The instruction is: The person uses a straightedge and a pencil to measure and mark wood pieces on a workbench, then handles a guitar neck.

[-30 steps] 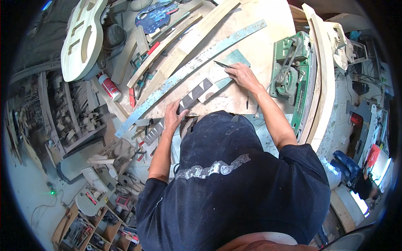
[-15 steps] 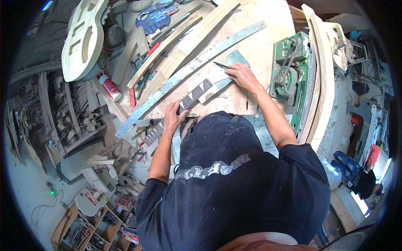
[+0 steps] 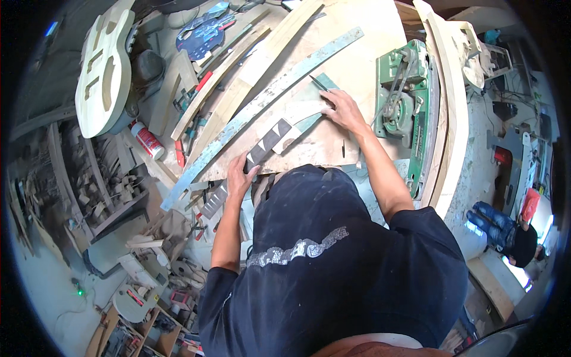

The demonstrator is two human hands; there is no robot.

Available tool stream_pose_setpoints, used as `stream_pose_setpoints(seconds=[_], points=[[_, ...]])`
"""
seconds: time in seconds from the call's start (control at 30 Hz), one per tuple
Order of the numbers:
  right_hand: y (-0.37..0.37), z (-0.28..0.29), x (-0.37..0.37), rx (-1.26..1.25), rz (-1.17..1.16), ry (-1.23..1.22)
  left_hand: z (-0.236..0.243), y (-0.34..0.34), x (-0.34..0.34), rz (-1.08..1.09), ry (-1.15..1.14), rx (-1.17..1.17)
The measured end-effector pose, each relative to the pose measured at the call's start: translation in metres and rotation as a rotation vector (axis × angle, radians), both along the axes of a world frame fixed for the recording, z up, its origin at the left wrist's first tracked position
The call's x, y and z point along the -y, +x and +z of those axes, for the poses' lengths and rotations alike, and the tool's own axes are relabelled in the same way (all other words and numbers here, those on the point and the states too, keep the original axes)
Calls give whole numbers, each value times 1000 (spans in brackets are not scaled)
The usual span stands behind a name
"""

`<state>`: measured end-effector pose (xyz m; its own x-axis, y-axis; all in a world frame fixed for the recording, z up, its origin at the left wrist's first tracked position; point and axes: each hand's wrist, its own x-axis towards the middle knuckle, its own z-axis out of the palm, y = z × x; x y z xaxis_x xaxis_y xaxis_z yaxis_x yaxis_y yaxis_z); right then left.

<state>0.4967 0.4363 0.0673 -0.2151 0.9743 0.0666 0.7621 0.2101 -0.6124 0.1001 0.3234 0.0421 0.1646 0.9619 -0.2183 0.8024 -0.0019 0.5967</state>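
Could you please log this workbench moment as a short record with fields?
Setting: cluttered workbench seen from above
Left hand: pressing down on a dark fretboard with pale inlays
Right hand: holding a thin pencil-like tool, tip on a pale curved template
Above the hands: long metal ruler lying diagonally, wooden strips beside it
Right of bench: green machine
Far left: unfinished guitar body, red and white tube
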Motion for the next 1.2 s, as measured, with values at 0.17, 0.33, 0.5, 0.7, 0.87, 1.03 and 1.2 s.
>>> stream_pose_setpoints(seconds=[0.17,0.33,0.5,0.7,0.87,1.03,1.2], points=[[3,-1,6,10,-45,-60,0,2,0,4,8,-9],[6,-7,8,6,-71,-103,9,10,-2,57,12,14],[9,-7,10,31,-101,-109,17,33,-22,73,63,82],[10,-9,12,44,-145,-132,17,101,-80,-41,202,140],[7,-7,13,42,-162,-112,13,130,-100,-55,155,138],[6,-4,12,51,-171,-120,4,131,-101,-73,206,113],[9,-7,11,71,-158,-120,0,129,-101,-107,299,105]])
